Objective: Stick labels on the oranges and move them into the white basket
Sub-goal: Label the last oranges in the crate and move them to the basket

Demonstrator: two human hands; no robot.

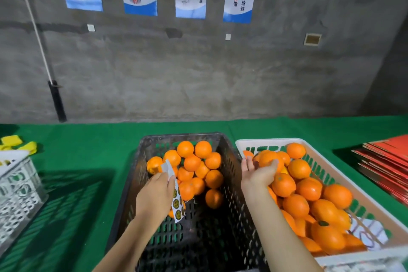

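Note:
A black crate in the middle holds several loose oranges at its far end. To its right, the white basket is filled with several oranges. My left hand hovers over the black crate and pinches a strip of round labels that hangs down from the fingers. My right hand, palm up, cups an orange over the far left part of the white basket. I cannot tell whether that orange carries a label.
Green cloth covers the table. A white lattice crate stands at the left edge, with yellow objects behind it. A stack of red flat cartons lies at the right. A grey wall rises behind the table.

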